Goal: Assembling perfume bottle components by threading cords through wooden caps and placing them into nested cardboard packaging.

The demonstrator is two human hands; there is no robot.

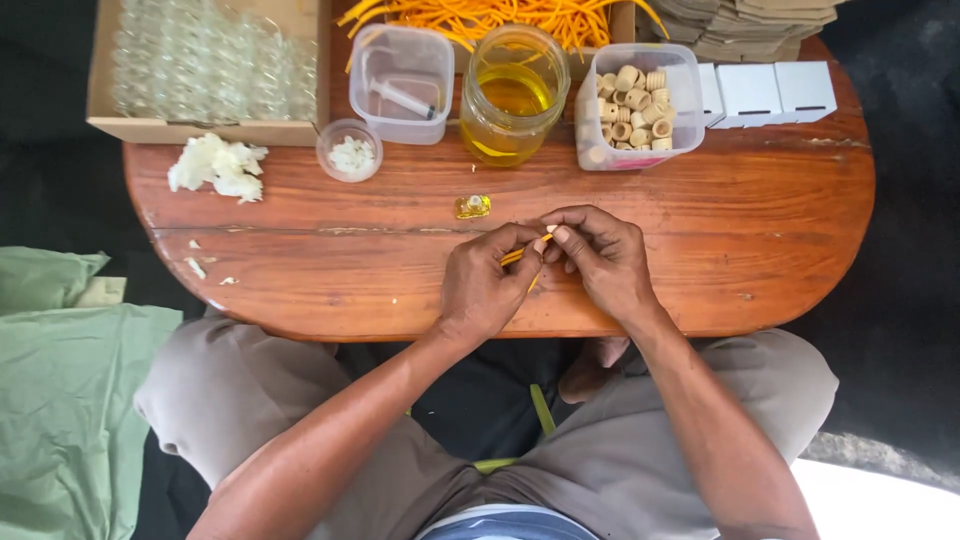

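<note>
My left hand (484, 282) and my right hand (601, 258) meet over the front of a wooden oval table (760, 210). Together they pinch a thin orange strip (516, 255), its end between my left thumb and fingers and my right fingertips at its tip. Whatever small piece sits at the strip's tip is too small to tell. Just beyond my hands, a small bottle of yellow liquid (473, 206) lies on the table.
Along the back stand a cardboard box of clear little bottles (205, 62), a clear tub with a syringe (402, 68), a jar of yellow oil (513, 95), a tub of beige caps (635, 105), white small boxes (765, 92), orange strips (500, 15), white wadding (218, 165) and a small cup (349, 151).
</note>
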